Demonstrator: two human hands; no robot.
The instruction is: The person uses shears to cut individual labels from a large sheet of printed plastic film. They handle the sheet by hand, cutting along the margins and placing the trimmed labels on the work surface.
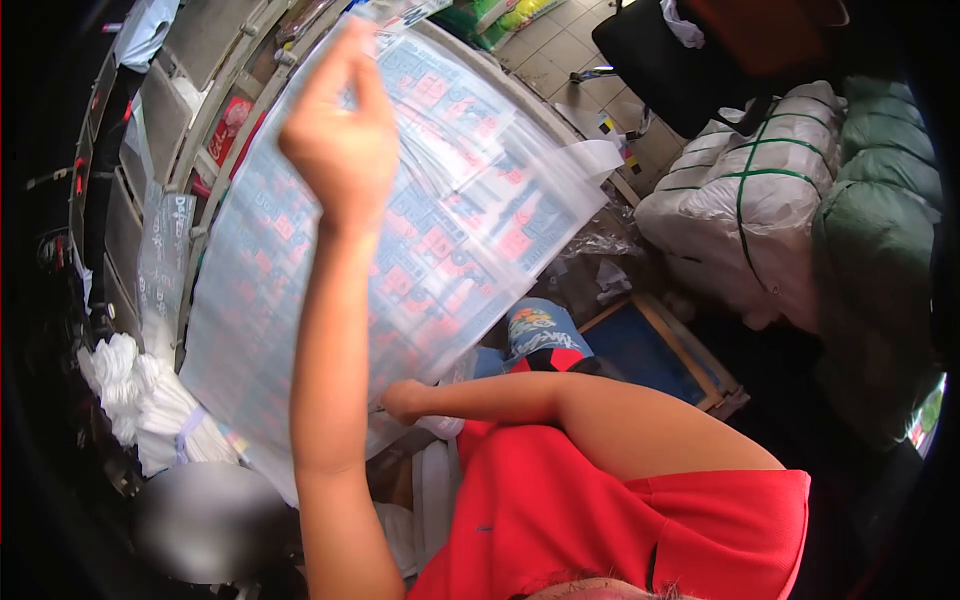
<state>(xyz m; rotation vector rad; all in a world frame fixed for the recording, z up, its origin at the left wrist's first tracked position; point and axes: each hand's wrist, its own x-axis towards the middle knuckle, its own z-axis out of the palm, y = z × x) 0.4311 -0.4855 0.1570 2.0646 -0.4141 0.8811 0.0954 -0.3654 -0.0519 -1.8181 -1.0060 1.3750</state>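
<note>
Clock face: read from the middle of the head view
Printed sheet (440, 235): pale, see-through-looking, with red and blue markings; spread at 11 o'clock, beneath the left forearm
Left hand (345, 150): raised over the sheet at 11 o'clock, drawn together at the fingertips; too blurred to tell whether pinching the far edge
Right hand (405, 401): curled at 7 o'clock, over the sheet's near edge; impossible to tell whether pinching it
White bundle (175, 415): tied with a pale purple band, between 8 and 9 o'clock, beside the sheet
Wooden frame (665, 345): around a dark blue panel, between 3 and 4
White bale (755, 190): strapped in green, at 2 o'clock
Green bale (880, 220): just beside the white one
Black chair (665, 65): at 1 o'clock
Red shirt (600, 510): at 5 o'clock
</note>
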